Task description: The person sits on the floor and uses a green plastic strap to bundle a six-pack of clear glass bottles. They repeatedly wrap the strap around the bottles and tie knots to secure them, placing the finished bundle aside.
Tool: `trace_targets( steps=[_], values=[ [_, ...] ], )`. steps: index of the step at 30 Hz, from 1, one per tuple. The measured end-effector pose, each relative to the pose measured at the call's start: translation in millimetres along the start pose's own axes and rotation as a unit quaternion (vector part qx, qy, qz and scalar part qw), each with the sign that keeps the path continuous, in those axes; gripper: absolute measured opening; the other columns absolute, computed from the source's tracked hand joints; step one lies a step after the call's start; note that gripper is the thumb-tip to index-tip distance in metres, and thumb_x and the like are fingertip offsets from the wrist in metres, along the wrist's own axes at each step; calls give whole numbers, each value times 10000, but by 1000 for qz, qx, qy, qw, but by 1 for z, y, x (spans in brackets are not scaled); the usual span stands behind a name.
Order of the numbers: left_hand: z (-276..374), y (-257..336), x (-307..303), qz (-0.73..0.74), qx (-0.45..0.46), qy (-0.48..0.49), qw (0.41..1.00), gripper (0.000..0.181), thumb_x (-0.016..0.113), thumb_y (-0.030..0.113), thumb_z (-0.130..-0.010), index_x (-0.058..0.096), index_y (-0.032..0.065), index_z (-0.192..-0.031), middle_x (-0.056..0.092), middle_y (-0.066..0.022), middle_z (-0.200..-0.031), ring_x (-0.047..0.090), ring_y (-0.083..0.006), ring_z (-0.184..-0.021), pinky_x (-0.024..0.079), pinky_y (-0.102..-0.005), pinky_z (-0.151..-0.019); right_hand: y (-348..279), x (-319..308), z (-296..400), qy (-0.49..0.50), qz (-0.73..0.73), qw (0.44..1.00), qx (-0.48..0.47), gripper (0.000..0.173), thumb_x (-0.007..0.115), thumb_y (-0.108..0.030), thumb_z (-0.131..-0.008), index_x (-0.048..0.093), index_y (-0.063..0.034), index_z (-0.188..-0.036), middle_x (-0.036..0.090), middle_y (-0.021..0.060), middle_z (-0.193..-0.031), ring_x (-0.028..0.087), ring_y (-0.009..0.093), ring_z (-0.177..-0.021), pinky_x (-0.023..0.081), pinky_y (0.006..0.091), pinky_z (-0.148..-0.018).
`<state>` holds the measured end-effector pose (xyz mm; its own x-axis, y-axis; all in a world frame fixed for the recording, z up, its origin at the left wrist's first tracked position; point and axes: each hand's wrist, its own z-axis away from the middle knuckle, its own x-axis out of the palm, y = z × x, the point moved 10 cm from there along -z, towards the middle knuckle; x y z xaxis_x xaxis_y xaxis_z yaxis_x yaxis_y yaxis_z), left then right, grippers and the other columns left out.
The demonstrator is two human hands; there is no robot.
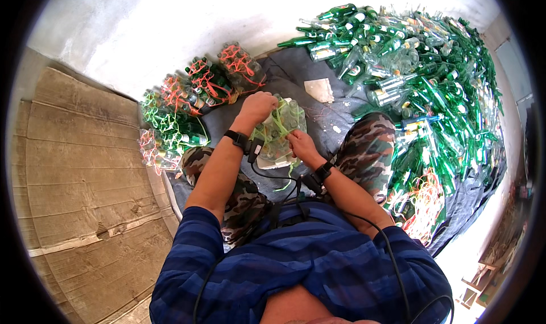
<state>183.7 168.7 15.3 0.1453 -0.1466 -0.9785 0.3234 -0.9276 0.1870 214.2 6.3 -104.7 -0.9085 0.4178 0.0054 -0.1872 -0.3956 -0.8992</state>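
Between my knees stands a bundle of clear glass bottles (293, 121), necks up, with green plastic twine (279, 121) criss-crossed over the tops. The bundle rests on a pale flat board (273, 165). My left hand (259, 105) is at the bundle's far left side, its fingers closed on a strand of the twine; the fingertips are partly hidden. At the near right edge, my right hand (302, 146) pinches another part of the same twine. A loose twine end (292, 175) hangs down below my right hand.
Tied bottle bundles (209, 83) line the wall at left. A large heap of loose green and clear bottles (426, 76) fills the right. Tangled twine (420, 206) lies near my right knee. Cardboard (94, 162) stands left. A dark sheet (290, 68) covers the floor; cables hang from my wrists.
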Motion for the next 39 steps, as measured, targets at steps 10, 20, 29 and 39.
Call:
trace_targets(
  steps=[10, 20, 29, 39],
  values=[
    [-5, -15, 15, 112, -62, -46, 991, 142, 656, 260, -822, 751, 167, -871, 700, -80, -918, 660, -305, -915, 519, -440, -760, -12, -10, -4, 69, 142, 980, -118, 295, 577, -248, -931, 692, 22, -963, 673, 122, -804, 643, 204, -750, 493, 349, -717],
    [1, -18, 16, 202, -60, 37, 977, 110, 674, 209, -785, 741, 128, -817, 643, -89, -803, 630, -295, -860, 501, -413, -754, -22, -9, 2, 72, 195, 972, -114, 328, 551, -282, -915, 704, -5, -998, 691, 232, -984, 656, 408, -956, 510, 459, -819],
    [-1, -8, 13, 169, 8, 61, 984, 106, 633, 184, -806, 668, 95, -761, 564, -113, -781, 595, -319, -818, 475, -444, -728, -9, -8, -9, 62, 243, 961, -120, 309, 554, -283, -924, 712, -39, -1027, 703, 191, -935, 680, 348, -897, 518, 428, -793],
    [17, 22, 10, 113, -19, -12, 993, 290, 570, 28, -717, 732, 73, -953, 709, -111, -979, 583, -338, -985, 480, -428, -892, 5, -15, -17, 80, 317, 929, -175, 283, 507, -186, -861, 707, -41, -1000, 694, 227, -964, 658, 426, -911, 518, 518, -814]
  ],
)
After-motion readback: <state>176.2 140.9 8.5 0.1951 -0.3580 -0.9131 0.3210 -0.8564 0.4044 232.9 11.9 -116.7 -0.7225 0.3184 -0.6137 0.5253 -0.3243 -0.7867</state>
